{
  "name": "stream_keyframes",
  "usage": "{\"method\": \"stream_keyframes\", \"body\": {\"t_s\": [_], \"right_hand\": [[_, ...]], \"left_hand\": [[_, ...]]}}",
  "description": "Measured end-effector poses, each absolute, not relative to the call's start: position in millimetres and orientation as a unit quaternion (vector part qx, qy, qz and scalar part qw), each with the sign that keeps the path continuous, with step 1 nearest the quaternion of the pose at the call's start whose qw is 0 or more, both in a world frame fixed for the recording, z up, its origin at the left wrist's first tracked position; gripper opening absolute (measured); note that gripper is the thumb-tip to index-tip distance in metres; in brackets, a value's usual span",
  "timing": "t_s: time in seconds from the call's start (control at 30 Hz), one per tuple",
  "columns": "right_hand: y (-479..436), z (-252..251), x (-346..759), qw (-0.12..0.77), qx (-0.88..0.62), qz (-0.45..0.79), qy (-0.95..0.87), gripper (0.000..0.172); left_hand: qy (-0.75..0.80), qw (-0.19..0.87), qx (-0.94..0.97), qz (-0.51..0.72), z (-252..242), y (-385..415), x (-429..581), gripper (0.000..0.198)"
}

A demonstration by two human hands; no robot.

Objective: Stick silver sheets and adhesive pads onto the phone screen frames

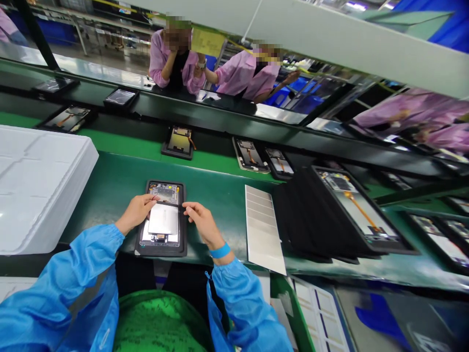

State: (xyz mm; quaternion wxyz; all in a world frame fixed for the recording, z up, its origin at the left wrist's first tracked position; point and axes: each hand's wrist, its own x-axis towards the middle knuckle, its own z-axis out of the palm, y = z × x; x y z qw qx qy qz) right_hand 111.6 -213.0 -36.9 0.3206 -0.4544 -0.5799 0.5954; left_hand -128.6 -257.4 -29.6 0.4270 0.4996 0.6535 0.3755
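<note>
On the green bench in front of me an opened tablet lies in a black foam tray, its circuit board showing at the far end. A flat silver battery with a black strip along its far edge sits over the tablet's middle. My left hand is closed at the battery's far left corner, thumb and fingertips pinched there. At the right end of the black strip, my right hand has its thumb and forefinger pinched together. What lies between those fingertips is too small to make out.
White plastic trays are stacked at left. A pale sheet with strips lies right of me, beside piled black foam trays topped by an open tablet. More tablets sit along the green line beyond. People in pink sit opposite.
</note>
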Motion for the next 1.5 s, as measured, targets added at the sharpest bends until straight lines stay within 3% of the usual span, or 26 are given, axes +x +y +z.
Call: {"method": "stream_keyframes", "body": {"t_s": [0.23,0.67,0.8,1.13,1.23,1.3,1.4,1.5], "right_hand": [[-223.8,-39.1,101.0,0.288,-0.409,0.46,-0.733,0.022],[-236.3,-38.9,90.9,0.191,-0.402,0.302,-0.843,0.031],[-239.2,-39.4,88.1,0.186,-0.409,0.286,-0.846,0.035],[-241.4,-42.1,86.1,0.175,-0.413,0.267,-0.853,0.035],[-242.5,-41.7,85.1,0.175,-0.408,0.263,-0.857,0.033],[-244.1,-42.0,86.3,0.177,-0.413,0.251,-0.858,0.033],[-249.7,-46.2,90.3,0.201,-0.473,0.216,-0.83,0.047],[-257.7,-54.3,91.4,0.216,-0.518,0.219,-0.798,0.061]], "left_hand": [[0.652,0.433,0.494,0.379,-32.6,-256.1,-129.5,0.038],[0.665,0.373,0.535,0.365,-36.7,-255.7,-134.2,0.025],[0.67,0.324,0.582,0.327,-31.7,-254.3,-136.4,0.006],[0.693,0.238,0.655,0.186,-27.3,-250.9,-138.8,0.008],[0.716,0.209,0.646,0.161,-24.0,-253.5,-137.8,0.017],[0.739,0.163,0.637,0.15,-26.5,-260.6,-138.9,0.036],[0.763,0.08,0.62,0.162,-44.0,-279.1,-139.9,0.061],[0.759,0.082,0.606,0.222,-70.6,-296.6,-133.5,0.065]]}}
